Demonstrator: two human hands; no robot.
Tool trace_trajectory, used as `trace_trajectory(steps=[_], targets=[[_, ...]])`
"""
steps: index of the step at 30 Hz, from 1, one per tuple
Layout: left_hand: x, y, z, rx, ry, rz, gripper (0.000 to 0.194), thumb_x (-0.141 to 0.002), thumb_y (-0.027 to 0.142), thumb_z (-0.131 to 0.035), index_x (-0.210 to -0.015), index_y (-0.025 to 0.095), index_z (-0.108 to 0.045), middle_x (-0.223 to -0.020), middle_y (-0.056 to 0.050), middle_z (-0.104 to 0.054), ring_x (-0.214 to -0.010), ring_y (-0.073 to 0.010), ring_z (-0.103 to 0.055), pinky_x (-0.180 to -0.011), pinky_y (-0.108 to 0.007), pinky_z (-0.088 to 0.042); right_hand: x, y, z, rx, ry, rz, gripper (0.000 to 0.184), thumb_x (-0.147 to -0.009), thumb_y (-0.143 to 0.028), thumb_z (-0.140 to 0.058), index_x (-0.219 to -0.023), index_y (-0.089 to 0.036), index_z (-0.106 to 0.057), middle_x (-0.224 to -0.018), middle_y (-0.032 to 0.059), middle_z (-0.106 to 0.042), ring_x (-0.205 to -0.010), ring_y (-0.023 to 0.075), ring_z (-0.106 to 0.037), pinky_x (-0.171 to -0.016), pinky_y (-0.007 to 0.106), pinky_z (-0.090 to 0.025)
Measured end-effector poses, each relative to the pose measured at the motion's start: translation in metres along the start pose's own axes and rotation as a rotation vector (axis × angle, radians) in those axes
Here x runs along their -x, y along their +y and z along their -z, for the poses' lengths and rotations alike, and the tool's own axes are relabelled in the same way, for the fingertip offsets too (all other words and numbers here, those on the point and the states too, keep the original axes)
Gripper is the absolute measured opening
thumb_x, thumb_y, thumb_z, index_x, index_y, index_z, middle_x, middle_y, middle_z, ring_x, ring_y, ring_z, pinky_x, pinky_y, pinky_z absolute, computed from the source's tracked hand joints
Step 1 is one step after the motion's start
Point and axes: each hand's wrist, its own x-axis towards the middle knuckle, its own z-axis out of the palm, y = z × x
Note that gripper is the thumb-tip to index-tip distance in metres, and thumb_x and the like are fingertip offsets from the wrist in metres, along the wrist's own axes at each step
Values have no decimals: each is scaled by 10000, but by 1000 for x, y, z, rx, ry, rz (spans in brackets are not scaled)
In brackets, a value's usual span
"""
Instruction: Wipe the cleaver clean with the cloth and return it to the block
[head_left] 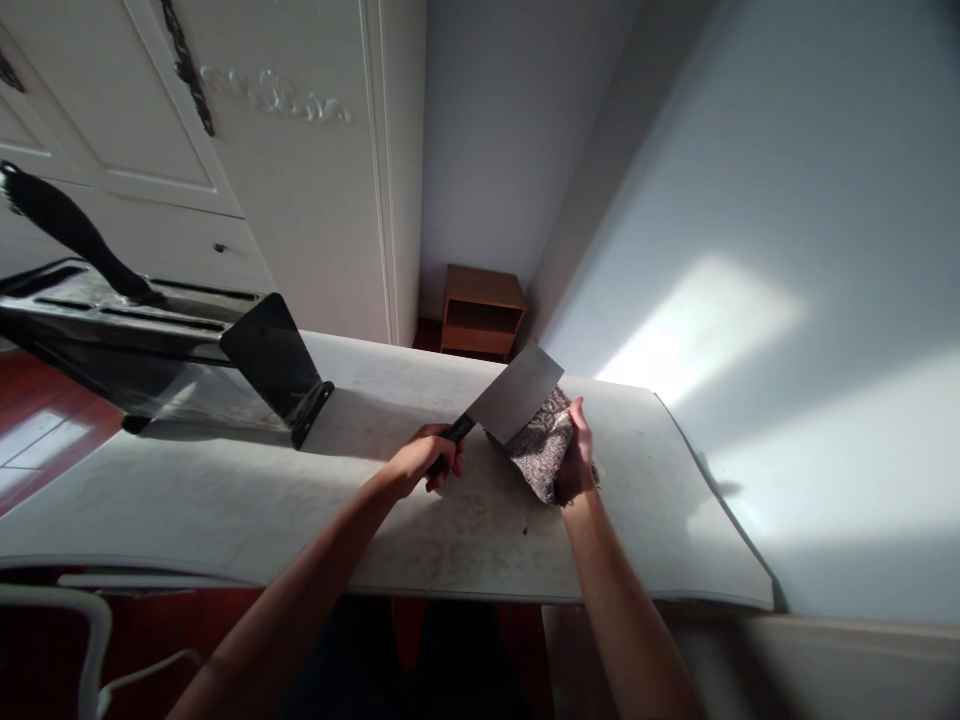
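My left hand (429, 460) is closed round the black handle of a cleaver (521, 390), whose broad grey blade points away and to the right. A speckled grey-brown cloth (541, 452) lies against the blade's lower right edge. My right hand (576, 458) grips this cloth from its right side, thumb upward; part of the cloth hides behind the palm. Both hands are over the middle of a white table (645, 540). To their left stands a black knife block (187, 340) with clear sides and one black-handled tool upright in it.
A small brown wooden cabinet (484, 310) stands on the floor beyond the table. White wardrobe doors (315, 180) rise at the back left, and a pale wall (825, 300) borders the right. A white chair frame (97, 640) is at the lower left.
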Motion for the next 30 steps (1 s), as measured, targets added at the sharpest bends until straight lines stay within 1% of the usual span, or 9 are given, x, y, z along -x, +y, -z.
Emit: trace_trajectory(steps=[5, 12, 15, 18, 20, 22, 25, 27, 30], targets=[[1, 1, 2, 81, 3, -38, 250, -483, 155, -463, -733, 156, -488, -518, -13, -579, -257, -69, -301, -267, -196, -133, -5, -2, 7, 10, 78, 41, 544, -876, -668, -429, -1139, -250, -656, -1033, 59, -728, -881, 227, -704, -832, 399, -565], [4, 4, 5, 94, 108, -156, 202, -547, 167, -478, -747, 157, -501, -542, 16, -567, -272, -45, -285, -292, -189, -111, -13, -9, 16, -75, 200, 89, 514, -948, -567, -342, -1074, -192, -670, -950, 60, -739, -917, 241, -696, -902, 439, -524], [6, 5, 6, -5, 184, -214, 136, -675, 260, -545, -762, 157, -525, -540, 28, -553, -279, -48, -308, -290, -193, -149, -16, -7, 17, -91, 224, 75, 496, -932, -569, -379, -1080, -200, -674, -915, 53, -741, -911, 246, -698, -901, 435, -532], [9, 6, 7, -158, 269, -277, 280, -774, 431, -595, -750, 161, -525, -529, 35, -533, -300, -58, -354, -300, -194, -211, -17, -3, 21, -50, 204, 33, 500, -898, -593, -422, -1079, -207, -682, -883, 67, -742, -892, 259, -702, -887, 455, -544], [13, 8, 9, -219, 281, -327, 332, -794, 479, -597, -740, 161, -519, -555, 24, -550, -328, -60, -381, -322, -196, -249, -18, -1, 24, 5, 196, 35, 486, -867, -597, -461, -1068, -219, -690, -853, 77, -742, -874, 270, -704, -872, 470, -552], [20, 11, 14, -265, 293, -378, 333, -806, 483, -595, -756, 158, -542, -594, 10, -574, -366, -65, -402, -356, -203, -285, -18, 0, 26, 45, 201, 53, 470, -826, -612, -495, -1031, -243, -702, -820, 79, -740, -851, 280, -706, -850, 479, -562], [38, 21, 24, -426, 367, -465, 299, -826, 449, -595, -785, 155, -622, -618, -10, -595, -499, -103, -491, -458, -211, -357, -18, -1, 26, 90, 212, 6, 422, -776, -584, -540, -971, -254, -716, -827, 88, -742, -843, 284, -709, -827, 460, -576], [55, 31, 33, -528, 396, -521, 290, -840, 438, -589, -793, 163, -669, -647, -17, -608, -599, -130, -538, -532, -216, -391, -18, -2, 22, 106, 290, -10, 376, -756, -550, -556, -920, -254, -718, -809, 88, -741, -828, 284, -715, -814, 444, -584], [85, 47, 49, -595, 476, -556, 263, -808, 424, -636, -835, 176, -720, -669, -12, -607, -620, -135, -541, -548, -214, -399, -15, -2, 17, 66, 359, -65, 327, -770, -487, -557, -909, -232, -708, -832, 78, -745, -845, 284, -720, -830, 439, -583]])
